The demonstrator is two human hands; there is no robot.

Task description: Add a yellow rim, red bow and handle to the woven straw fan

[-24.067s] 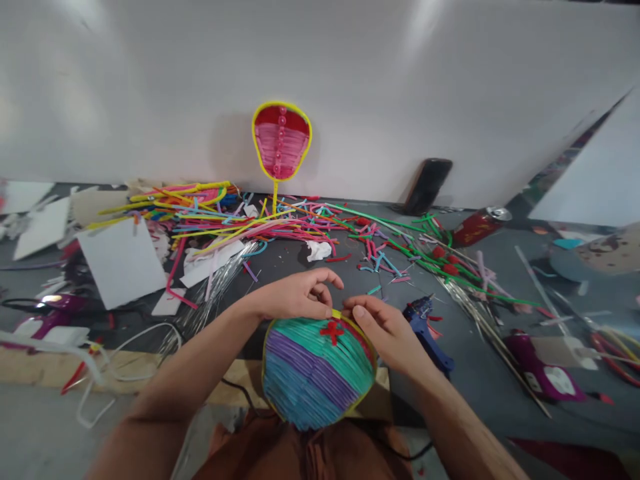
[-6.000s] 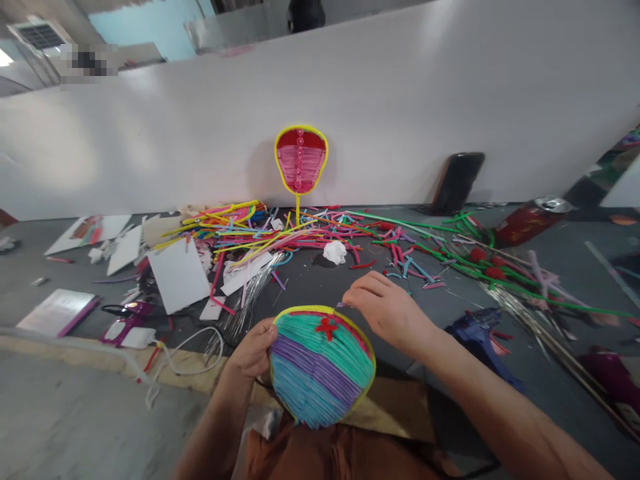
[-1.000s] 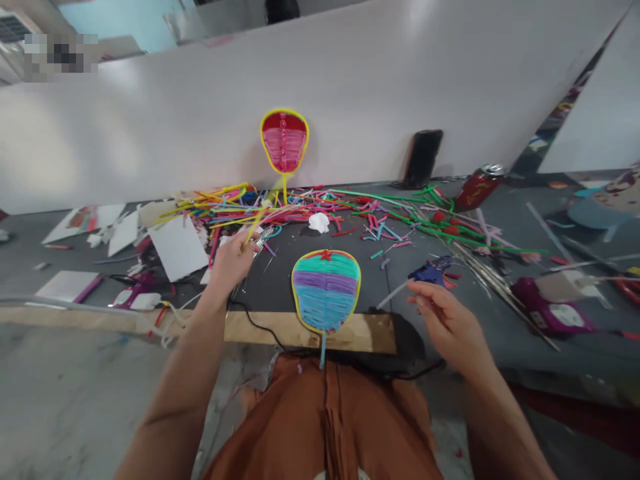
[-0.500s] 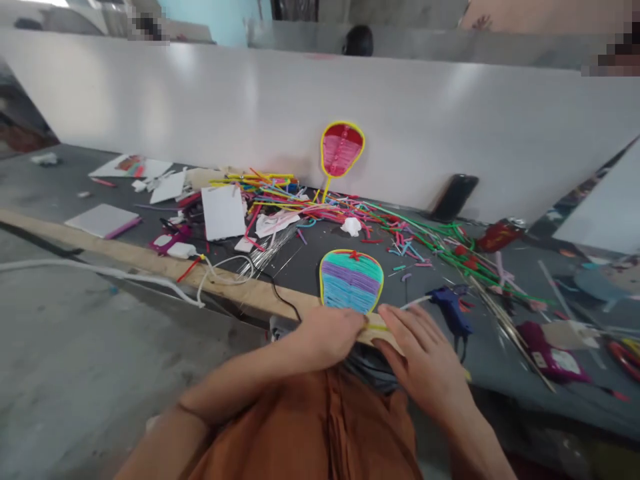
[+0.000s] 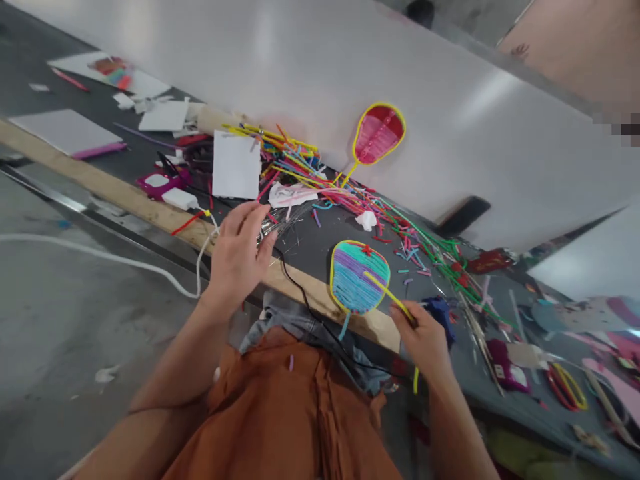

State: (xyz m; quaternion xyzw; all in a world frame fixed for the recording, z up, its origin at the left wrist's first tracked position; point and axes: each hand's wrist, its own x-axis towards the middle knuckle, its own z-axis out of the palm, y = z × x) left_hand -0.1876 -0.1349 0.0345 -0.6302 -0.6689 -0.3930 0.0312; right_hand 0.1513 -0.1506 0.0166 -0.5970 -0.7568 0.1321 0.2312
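Note:
My right hand [image 5: 424,335] is closed on a yellow pipe cleaner [image 5: 387,291], whose upper end passes over a small fan-shaped piece [image 5: 353,288]. That piece lies at the table's front edge, with teal, purple and blue bands, a yellow border, a small red bow at the top and a short blue stem. My left hand [image 5: 239,252] is open, its thumb apart from its curved fingers, beside a bundle of thin silvery wires [image 5: 296,224]. Whether its fingertips touch the wires I cannot tell.
A pink and red fan [image 5: 380,135] leans on the white board behind a heap of pipe cleaners [image 5: 300,163]. A phone [image 5: 464,216], a blue glue gun [image 5: 441,316] and scissors [image 5: 566,387] are to the right. A white cable [image 5: 125,259] hangs at the left.
My left hand has left the fan's lower end and moved left to the wires. My right hand has lifted the yellow pipe cleaner off the wooden edge. The view has tilted.

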